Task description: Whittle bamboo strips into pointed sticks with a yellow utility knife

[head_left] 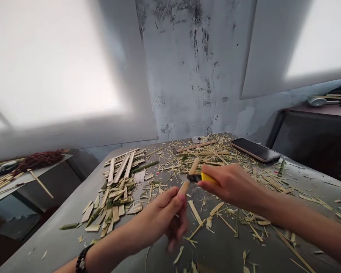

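In the middle of the head view, my left hand [170, 214] is closed on a narrow bamboo strip [193, 166] that points up and away from me. My right hand [226, 180] grips a utility knife [207, 178] with a yellow and black handle. Its blade lies against or just over the strip, a little beyond my left thumb; whether it cuts in I cannot tell. Both hands are above the table. Left of them lies a pile of split bamboo pieces [115, 203], with longer flat slats [122, 167] behind it.
Bamboo shavings [199, 155] litter the grey table [57, 246]. A phone [255, 148] lies at the back right, near a small clear round dish [199, 139]. Side surfaces hold dark red cord [42, 159] on the left and a pale round-headed object [318, 101] on the right.
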`<state>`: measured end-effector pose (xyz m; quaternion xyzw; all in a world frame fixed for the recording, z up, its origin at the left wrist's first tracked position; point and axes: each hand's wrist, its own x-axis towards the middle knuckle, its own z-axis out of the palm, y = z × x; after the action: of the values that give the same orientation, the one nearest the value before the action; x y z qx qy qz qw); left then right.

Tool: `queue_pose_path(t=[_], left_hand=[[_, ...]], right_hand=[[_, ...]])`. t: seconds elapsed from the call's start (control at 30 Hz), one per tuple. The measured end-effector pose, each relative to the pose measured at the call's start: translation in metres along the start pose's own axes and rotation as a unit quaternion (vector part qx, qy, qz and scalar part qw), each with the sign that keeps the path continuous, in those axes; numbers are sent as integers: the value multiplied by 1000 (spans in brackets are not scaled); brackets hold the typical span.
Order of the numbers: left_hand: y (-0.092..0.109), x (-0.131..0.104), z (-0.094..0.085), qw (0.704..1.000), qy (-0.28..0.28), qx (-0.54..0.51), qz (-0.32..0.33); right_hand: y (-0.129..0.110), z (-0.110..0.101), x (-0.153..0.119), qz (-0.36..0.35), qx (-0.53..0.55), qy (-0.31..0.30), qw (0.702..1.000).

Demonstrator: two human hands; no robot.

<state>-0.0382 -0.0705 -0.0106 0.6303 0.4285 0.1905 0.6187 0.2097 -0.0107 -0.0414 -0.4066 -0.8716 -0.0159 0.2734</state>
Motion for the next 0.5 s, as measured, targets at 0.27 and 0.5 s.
queue_pose_path(t=[0.27,0.5], left_hand=[[-20,16,5,924,-38,-380,-16],[-36,26,-5,902,-114,-415,-44]], right_hand=[[4,16,-14,-101,-29,55,993],[13,31,-11,-73,-42,52,995]])
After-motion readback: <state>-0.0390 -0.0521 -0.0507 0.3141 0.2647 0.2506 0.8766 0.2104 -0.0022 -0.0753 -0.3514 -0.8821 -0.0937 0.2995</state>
